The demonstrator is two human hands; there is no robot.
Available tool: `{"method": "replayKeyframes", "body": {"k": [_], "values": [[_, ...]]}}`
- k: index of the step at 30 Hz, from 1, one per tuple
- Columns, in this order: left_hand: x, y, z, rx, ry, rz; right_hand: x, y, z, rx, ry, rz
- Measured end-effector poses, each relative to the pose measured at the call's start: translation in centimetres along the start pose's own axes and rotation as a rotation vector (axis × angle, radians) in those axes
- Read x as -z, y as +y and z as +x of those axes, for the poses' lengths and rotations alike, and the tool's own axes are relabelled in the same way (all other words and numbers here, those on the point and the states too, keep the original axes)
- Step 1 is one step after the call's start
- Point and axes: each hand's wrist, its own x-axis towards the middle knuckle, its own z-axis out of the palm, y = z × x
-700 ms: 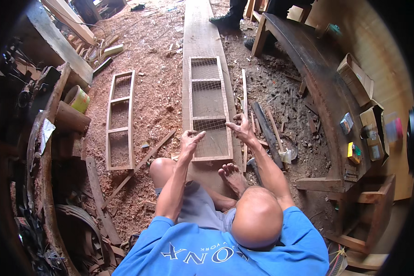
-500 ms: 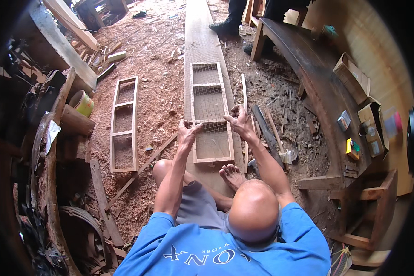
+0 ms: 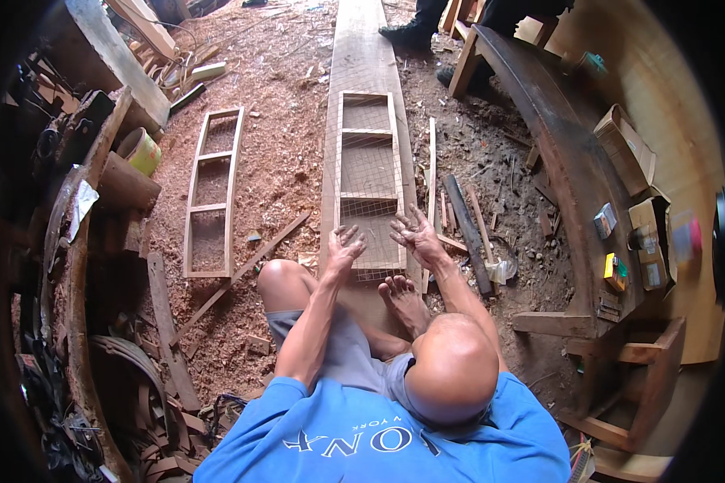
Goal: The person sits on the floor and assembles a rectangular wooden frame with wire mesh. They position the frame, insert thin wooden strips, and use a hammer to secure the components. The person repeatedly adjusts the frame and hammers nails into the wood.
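A long wooden frame point(image 3: 366, 130) with crossbars lies lengthwise on a wide plank point(image 3: 364, 48) in front of me. Thin wire mesh point(image 3: 368, 167) is spread over it and reaches past its near end. Beside the frame's left rail, near its closest compartment, my left hand point(image 3: 347, 247) has its fingers apart at the mesh edge. Over the right rail, my right hand point(image 3: 418, 239) is open with fingers spread. Both palms face down, at or just above the mesh; exact contact cannot be told. My bare foot point(image 3: 404, 304) rests at the frame's near end.
A second wooden frame point(image 3: 209, 207) lies on shavings to the left. Thin sticks and a dark bar point(image 3: 467, 233) lie right of the plank. A dark bench point(image 3: 540, 145) holding boxes runs along the right. Someone's shoe point(image 3: 407, 37) is beside the plank's far part.
My hands have gone from pinching the mesh edges to spread fingers, nearer the frame's close end. The mesh now covers the nearest compartment too. The whole view has shifted slightly.
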Motion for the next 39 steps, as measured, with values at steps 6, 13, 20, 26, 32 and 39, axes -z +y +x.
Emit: {"method": "replayKeyframes", "body": {"k": [6, 13, 20, 26, 32, 39], "values": [[-0.5, -1.8, -0.2, -0.135, 0.12, 0.336, -0.3, 2.8, -0.3, 0.009, 0.11, -0.311], [-1.8, -0.3, -1.4, -0.139, 0.144, 0.575, -0.1, 2.9, -0.1, -0.009, 0.134, -0.31], [-0.2, 2.6, 0.5, -0.071, 0.022, 0.407, 0.7, 2.1, 0.7, -0.007, 0.112, -0.458], [1.9, 5.1, 4.2, -0.107, 0.011, 0.691, 2.3, 1.4, 3.9, 0.105, 0.11, -0.739], [1.5, 1.9, 3.9, -0.243, 0.28, 0.98, 2.8, 3.8, 5.4, 0.236, 0.282, -1.25], [1.6, -0.5, 2.8, -0.377, 0.326, 1.034, 2.0, 3.9, 3.9, 0.106, 0.315, -1.408]]}}
